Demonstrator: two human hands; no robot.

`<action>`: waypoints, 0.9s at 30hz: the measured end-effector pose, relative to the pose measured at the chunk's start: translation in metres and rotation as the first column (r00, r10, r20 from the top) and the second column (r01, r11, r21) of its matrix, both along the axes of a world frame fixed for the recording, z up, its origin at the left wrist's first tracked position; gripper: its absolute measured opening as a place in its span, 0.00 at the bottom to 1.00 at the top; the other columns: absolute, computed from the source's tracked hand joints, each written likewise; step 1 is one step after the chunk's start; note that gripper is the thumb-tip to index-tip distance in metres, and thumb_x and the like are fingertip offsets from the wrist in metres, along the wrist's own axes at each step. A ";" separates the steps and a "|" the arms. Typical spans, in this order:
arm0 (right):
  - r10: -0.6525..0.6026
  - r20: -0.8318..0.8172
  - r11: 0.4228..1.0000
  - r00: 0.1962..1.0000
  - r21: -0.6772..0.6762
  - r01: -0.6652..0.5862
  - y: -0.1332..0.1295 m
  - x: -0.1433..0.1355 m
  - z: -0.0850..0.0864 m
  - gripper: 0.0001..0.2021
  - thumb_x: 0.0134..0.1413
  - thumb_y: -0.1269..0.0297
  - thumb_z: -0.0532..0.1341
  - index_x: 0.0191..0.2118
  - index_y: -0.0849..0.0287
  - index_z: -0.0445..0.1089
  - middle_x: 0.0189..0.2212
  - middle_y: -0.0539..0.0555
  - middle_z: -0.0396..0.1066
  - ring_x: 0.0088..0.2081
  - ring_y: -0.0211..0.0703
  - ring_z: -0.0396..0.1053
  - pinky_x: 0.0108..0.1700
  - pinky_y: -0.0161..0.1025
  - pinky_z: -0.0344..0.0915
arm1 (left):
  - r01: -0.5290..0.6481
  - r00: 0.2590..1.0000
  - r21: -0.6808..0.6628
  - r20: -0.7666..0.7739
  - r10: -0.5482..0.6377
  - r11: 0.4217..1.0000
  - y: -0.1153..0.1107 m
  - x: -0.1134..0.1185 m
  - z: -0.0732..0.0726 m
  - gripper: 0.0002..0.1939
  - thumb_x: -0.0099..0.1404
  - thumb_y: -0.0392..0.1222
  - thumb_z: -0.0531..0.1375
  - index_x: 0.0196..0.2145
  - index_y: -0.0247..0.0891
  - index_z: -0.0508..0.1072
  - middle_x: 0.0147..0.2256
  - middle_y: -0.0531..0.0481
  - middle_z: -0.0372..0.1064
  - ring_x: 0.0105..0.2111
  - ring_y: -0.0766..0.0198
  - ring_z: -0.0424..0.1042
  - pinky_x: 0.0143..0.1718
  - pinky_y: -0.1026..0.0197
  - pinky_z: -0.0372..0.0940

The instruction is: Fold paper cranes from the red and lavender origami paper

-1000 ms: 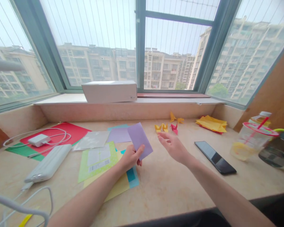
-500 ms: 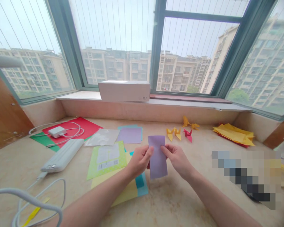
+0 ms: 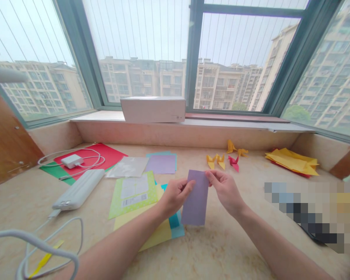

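Note:
A narrow rectangle of purple paper (image 3: 195, 206) hangs upright between my hands, above the marble-look surface. My left hand (image 3: 176, 194) pinches its left edge, thumb lying on the front. At its top right corner, my right hand (image 3: 221, 186) grips the paper between thumb and fingertips. Beyond my right hand stand several folded paper cranes, yellow ones (image 3: 220, 161) and a pink one (image 3: 233, 163). Under my left forearm lie a pale yellow sheet (image 3: 128, 221), blue paper (image 3: 177, 230) and a green packet (image 3: 115, 202) with a barcode label.
Purple and blue squares (image 3: 161, 164) lie behind a clear plastic sleeve (image 3: 128, 167). Left are red paper (image 3: 111, 155), a white charger (image 3: 72, 161), a power bank (image 3: 78, 189) and cables. Yellow sheets (image 3: 293, 161) lie right, near a blurred dark object (image 3: 312, 229). A white box (image 3: 153, 109) is on the sill.
My right hand has moved up from the paper's right edge to its top right corner. The paper has tilted, its lower end shifting slightly left.

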State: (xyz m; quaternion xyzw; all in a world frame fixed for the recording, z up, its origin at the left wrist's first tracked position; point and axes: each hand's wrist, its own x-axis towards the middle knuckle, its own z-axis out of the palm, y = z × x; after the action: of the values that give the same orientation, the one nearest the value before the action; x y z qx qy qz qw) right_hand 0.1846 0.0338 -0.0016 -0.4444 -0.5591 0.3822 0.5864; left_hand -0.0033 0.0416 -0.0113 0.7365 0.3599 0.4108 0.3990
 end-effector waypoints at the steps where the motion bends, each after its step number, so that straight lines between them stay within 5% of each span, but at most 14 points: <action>1: -0.011 -0.005 1.000 1.000 0.007 0.011 0.000 -0.001 0.000 0.21 0.50 0.43 0.67 0.33 0.60 0.78 0.25 0.54 0.73 0.27 0.41 0.63 0.30 0.39 0.62 | 0.001 1.000 -0.004 0.004 0.000 1.000 0.000 0.000 0.000 0.22 0.69 0.55 0.52 0.28 0.34 0.72 0.21 0.54 0.58 0.22 0.68 0.56 0.23 0.66 0.50; 11: -0.038 -0.109 0.999 0.993 0.013 0.040 -0.004 -0.006 -0.001 0.19 0.51 0.46 0.67 0.36 0.60 0.79 0.27 0.54 0.76 0.30 0.42 0.69 0.33 0.38 0.66 | -0.051 0.999 0.027 0.007 0.051 0.998 0.000 0.001 0.000 0.22 0.69 0.54 0.53 0.30 0.32 0.73 0.22 0.54 0.59 0.23 0.68 0.55 0.23 0.67 0.51; 17: 0.135 -0.030 0.989 0.990 -0.061 -0.136 -0.003 -0.004 -0.001 0.20 0.52 0.46 0.67 0.33 0.61 0.79 0.24 0.52 0.74 0.26 0.38 0.64 0.30 0.36 0.60 | -0.103 0.992 -0.016 0.066 0.104 0.995 -0.003 0.002 0.003 0.24 0.69 0.56 0.54 0.28 0.32 0.72 0.21 0.54 0.58 0.21 0.70 0.55 0.22 0.67 0.50; 21: 0.025 -0.025 0.998 0.999 -0.053 -0.026 0.002 0.003 -0.003 0.19 0.51 0.46 0.67 0.27 0.60 0.77 0.22 0.51 0.71 0.25 0.38 0.62 0.29 0.36 0.59 | 0.058 0.995 -0.113 0.090 -0.048 0.992 -0.005 0.002 0.002 0.25 0.68 0.60 0.53 0.30 0.33 0.71 0.22 0.53 0.62 0.20 0.69 0.61 0.20 0.67 0.54; 24: -0.063 -0.069 0.998 0.996 -0.026 0.062 0.007 0.010 -0.003 0.20 0.51 0.45 0.67 0.27 0.60 0.77 0.23 0.51 0.72 0.26 0.39 0.63 0.31 0.37 0.59 | 0.218 0.976 -0.290 0.058 -0.211 0.932 -0.009 0.003 0.001 0.24 0.68 0.62 0.53 0.31 0.35 0.68 0.20 0.54 0.65 0.16 0.68 0.65 0.16 0.68 0.56; 27: -0.049 -0.128 0.999 0.991 -0.030 0.045 0.010 0.013 -0.004 0.21 0.52 0.44 0.66 0.32 0.60 0.78 0.25 0.53 0.74 0.28 0.41 0.66 0.34 0.38 0.62 | 0.205 0.978 -0.339 0.037 -0.204 0.918 -0.011 0.005 0.000 0.24 0.67 0.62 0.53 0.28 0.37 0.64 0.17 0.55 0.64 0.13 0.68 0.65 0.13 0.69 0.56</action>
State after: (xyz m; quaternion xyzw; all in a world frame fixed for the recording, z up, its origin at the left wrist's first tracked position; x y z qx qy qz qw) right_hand 0.1980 0.0442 -0.0054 -0.4398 -0.5042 0.4039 0.6239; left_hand 0.0022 0.0307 -0.0116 0.6898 0.3466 0.2987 0.5611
